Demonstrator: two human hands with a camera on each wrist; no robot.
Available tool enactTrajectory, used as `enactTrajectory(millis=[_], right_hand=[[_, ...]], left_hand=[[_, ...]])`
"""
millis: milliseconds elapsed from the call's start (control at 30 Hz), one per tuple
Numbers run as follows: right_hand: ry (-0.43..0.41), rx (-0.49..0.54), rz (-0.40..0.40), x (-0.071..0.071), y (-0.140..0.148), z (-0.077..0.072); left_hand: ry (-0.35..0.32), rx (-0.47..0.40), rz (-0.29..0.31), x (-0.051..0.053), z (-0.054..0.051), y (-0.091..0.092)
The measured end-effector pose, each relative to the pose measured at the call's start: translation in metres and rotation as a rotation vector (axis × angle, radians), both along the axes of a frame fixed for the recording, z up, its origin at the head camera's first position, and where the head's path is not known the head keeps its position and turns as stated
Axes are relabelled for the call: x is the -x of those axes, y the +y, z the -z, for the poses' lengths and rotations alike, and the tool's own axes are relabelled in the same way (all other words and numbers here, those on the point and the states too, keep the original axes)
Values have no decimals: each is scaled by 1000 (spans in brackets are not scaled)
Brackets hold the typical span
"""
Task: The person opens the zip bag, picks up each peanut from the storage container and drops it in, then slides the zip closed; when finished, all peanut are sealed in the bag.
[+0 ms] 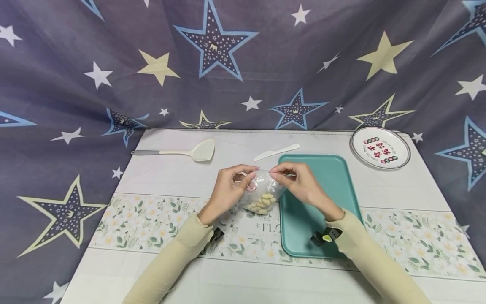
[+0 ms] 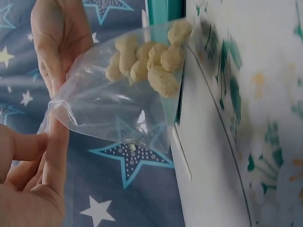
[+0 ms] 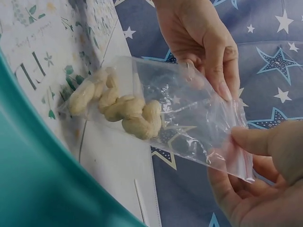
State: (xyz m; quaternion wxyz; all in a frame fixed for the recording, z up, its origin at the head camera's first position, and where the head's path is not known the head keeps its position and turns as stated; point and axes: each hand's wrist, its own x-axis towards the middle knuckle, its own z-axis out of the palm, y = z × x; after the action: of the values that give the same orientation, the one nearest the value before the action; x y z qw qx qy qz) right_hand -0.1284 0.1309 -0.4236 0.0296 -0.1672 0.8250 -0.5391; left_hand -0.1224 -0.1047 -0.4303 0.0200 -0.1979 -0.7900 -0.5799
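Note:
A clear zip-top plastic bag (image 1: 262, 182) hangs upright above the table, with several unshelled peanuts (image 1: 264, 202) gathered at its bottom. My left hand (image 1: 229, 185) pinches the bag's top edge at one side. At the other side, my right hand (image 1: 301, 182) grips the same edge between thumb and fingers. The right wrist view shows a reddish zip strip (image 3: 245, 163) running along the mouth beside the fingers. In the left wrist view the peanuts (image 2: 163, 81) lie bunched in the far end of the bag. Whether the mouth is parted is hard to tell.
A teal tray (image 1: 319, 236) lies just right of the bag, under the right forearm. Behind are a white plastic knife (image 1: 276, 152) and, at left, a white spatula (image 1: 203, 151) with a grey handle. A printed round plate (image 1: 379, 147) stands at the back right.

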Motion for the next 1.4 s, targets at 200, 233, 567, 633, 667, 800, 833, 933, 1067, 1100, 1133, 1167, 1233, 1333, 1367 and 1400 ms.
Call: enactTrajectory(millis=[200, 233, 567, 633, 667, 800, 833, 933, 1067, 1100, 1133, 1167, 1233, 1333, 1367, 1400], right_hand=[[-5, -33, -32, 0, 0, -6], [-3, -39, -34, 0, -1, -6], [1, -39, -59, 6, -17, -3], [3, -40, -64, 9, -21, -1], [7, -41, -63, 10, -22, -1], [19, -44, -55, 15, -26, 1], [22, -44, -55, 16, -27, 2], [22, -42, -67, 18, -28, 3], [15, -39, -85, 20, -28, 5], [14, -38, -89, 20, -29, 5], [12, -37, -92, 20, -29, 5], [12, -35, -95, 20, -29, 5], [10, -34, -97, 21, -29, 5], [1, -23, -96, 23, -29, 5], [-2, -20, -93, 23, -29, 5], [-6, -18, -90, 24, -30, 5]], left_hand=[[-51, -70, -29, -7, 1, 2], [-55, -76, -38, -7, 1, 2], [-60, -33, -85, -3, 0, 0], [-46, -19, -80, -2, 0, -1], [-37, -10, -79, 0, 0, -1], [-18, 0, -81, 5, 2, -1], [-18, 3, -82, 6, 2, -1], [-25, 1, -80, 8, 4, -2], [-29, 11, -78, 9, 6, -2], [-27, 16, -79, 9, 6, -2], [-25, 21, -79, 10, 7, -2], [-21, 25, -77, 10, 7, -3], [-16, 31, -73, 11, 8, -3], [-17, 32, -61, 13, 7, -3], [-16, 33, -61, 15, 7, -3], [-15, 36, -62, 16, 7, -3]])
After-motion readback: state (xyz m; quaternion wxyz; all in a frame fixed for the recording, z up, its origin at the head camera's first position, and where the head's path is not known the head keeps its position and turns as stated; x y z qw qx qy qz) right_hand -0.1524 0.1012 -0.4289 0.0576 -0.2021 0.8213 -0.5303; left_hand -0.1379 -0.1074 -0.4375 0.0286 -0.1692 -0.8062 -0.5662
